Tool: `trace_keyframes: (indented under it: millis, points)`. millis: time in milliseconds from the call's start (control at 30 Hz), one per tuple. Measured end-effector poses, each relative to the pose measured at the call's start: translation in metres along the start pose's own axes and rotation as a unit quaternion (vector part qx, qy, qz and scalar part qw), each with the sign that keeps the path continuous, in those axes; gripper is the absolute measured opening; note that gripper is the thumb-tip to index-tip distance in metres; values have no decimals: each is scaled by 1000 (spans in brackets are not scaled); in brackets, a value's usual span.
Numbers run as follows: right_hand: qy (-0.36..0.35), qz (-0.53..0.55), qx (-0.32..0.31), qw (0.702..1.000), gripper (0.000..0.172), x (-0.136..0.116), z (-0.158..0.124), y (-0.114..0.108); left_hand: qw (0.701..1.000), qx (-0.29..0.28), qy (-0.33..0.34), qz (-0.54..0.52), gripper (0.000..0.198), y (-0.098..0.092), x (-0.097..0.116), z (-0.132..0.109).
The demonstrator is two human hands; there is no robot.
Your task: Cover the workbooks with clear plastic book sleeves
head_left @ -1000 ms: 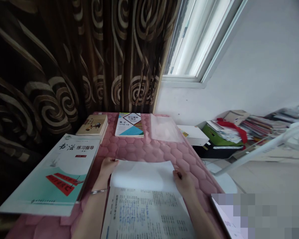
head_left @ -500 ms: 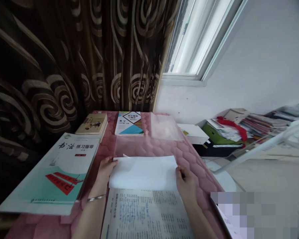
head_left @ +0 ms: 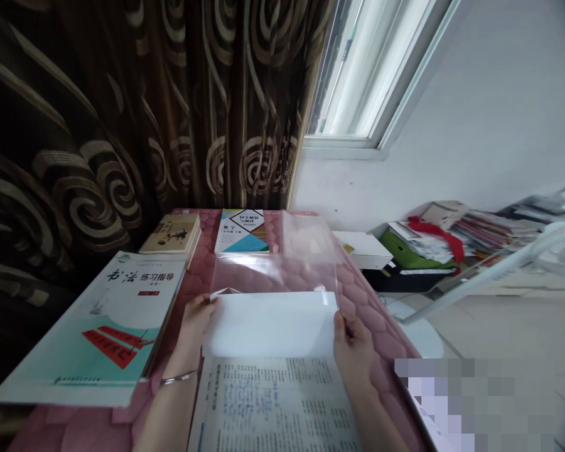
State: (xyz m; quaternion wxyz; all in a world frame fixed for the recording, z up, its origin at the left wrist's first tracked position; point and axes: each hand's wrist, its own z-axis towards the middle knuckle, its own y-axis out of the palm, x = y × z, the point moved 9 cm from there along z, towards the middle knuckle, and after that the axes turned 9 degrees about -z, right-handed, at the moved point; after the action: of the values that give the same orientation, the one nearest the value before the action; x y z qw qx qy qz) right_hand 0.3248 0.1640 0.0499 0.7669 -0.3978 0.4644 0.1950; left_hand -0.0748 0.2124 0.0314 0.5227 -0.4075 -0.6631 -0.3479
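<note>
In front of me lies an open book, its lower page printed and marked with blue handwriting. Its blank white page stands partly raised beyond the print. My left hand is closed on the left edge of that white page, a metal bracelet at its wrist. At the right edge, my right hand pinches the same page between thumb and fingers. A clear plastic sheet extends past the page's far edge and catches the light. Whether the fingers also grip the plastic I cannot tell.
On the pink quilted cover at left lie a large calligraphy workbook and a stack of tan books. Farther back are a maths book and more clear plastic. A white box and piled papers stand at right.
The clear plastic beyond the white page has lifted and shows more plainly, with bright reflections. Both hands keep their hold on the page's sides, and the view has shifted slightly.
</note>
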Motion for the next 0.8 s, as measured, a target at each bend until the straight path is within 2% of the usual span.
trace_keyframes:
  millis: [100, 233, 467, 533, 667, 800]
  points:
    - [-12, 0, 2, 1000, 50, -2, 0, 1, 1000, 9, -7, -7, 25, -1, -3, -1]
    - [-15, 5, 1, 1000, 53, -6, -1, 2, 999, 37, 30, 18, 22, -4, 0, -5]
    - [-14, -7, 4, 1000, 51, -10, -3, 0, 994, 41, 73, 67, 23, -2, 8, -11]
    - [-15, -16, 7, 1000, 51, -8, -2, 0, 995, 27, 79, 58, 23, 0, 10, -12]
    - [-8, -6, 11, 1000, 50, -2, -1, 1, 997, -43, 66, -18, 32, 7, 6, -13]
    - [37, 41, -36, 998, 47, 7, 1, 9, 994, -44, 91, -31, 32, 3, 5, -15]
